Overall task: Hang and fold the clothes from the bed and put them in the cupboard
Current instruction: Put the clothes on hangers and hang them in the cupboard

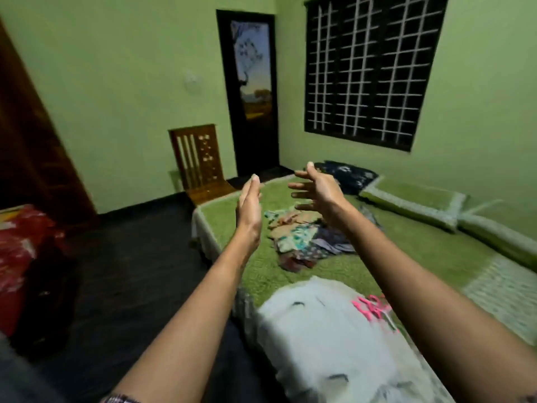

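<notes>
A heap of patterned clothes [305,239] lies in the middle of the green bed [421,251]. Nearer to me a white garment [328,338] with pink print is spread on the bed's near end. Both my arms are stretched out over the bed. My left hand [249,210] is held up with straight fingers, palm facing right, holding nothing. My right hand [315,190] hovers above the heap with its fingers spread and empty. The wooden cupboard [32,146] stands at the far left, only partly in view.
Two green pillows [415,202] and a dark pillow [348,173] lie along the wall under the barred window [369,68]. A wooden chair [200,167] stands by the dark doorway [250,94]. A red cloth pile [20,257] sits at the left. Dark floor lies between.
</notes>
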`<state>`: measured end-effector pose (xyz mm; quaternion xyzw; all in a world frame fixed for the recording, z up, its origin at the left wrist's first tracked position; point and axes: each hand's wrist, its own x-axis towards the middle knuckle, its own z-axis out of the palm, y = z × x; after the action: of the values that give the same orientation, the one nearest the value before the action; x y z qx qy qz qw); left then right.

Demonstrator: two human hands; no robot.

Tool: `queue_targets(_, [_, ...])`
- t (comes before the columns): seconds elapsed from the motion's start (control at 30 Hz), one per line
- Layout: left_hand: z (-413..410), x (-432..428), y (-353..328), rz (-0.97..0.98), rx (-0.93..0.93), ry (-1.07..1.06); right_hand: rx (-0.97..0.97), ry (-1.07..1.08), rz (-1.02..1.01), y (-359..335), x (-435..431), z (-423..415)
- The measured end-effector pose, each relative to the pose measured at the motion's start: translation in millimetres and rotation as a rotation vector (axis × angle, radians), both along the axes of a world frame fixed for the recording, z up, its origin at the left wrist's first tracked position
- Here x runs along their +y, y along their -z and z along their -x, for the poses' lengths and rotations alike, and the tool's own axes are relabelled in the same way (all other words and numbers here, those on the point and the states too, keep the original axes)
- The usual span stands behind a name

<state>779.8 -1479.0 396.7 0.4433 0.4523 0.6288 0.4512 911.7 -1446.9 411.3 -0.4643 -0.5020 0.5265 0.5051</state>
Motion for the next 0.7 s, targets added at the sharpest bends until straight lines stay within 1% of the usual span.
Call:
queue_targets(0.1, [-60.0, 44.9, 46.5, 0.068, 0.016, 0.087, 0.014, 0.11, 0.081, 46.0, 33.2, -68.5])
queue_targets(0.3, [-172.2, 137.3, 162.9, 0.335, 0.039, 0.203, 0.005, 0.286, 0.274, 159.6, 105.1, -182.4])
queue_targets(0.37, [-186.1, 146.9, 190.9, 0.397, 0.051, 0.219, 0.023, 0.322, 0.322, 188.8, 111.9, -197.8])
queue_targets(0.47, [-218.6, 173.8, 247.5, 0.522, 0.101, 0.249, 0.033, 0.386, 0.422, 250.9, 133.9, -231.9])
queue_targets(0.57, [-234.7, 186.4, 299.7, 0.624, 0.12, 0.263, 0.039, 0.431, 0.513, 311.1, 138.1, -250.9])
queue_targets(0.63, [-246.6, 191.9, 333.4, 0.721, 0.107, 0.265, 0.015, 0.46, 0.566, 351.8, 138.7, -261.4])
queue_targets(0.7, [-255.2, 192.8, 362.3, 0.803, 0.091, 0.269, -0.054, 0.477, 0.632, 392.5, 135.8, -268.2])
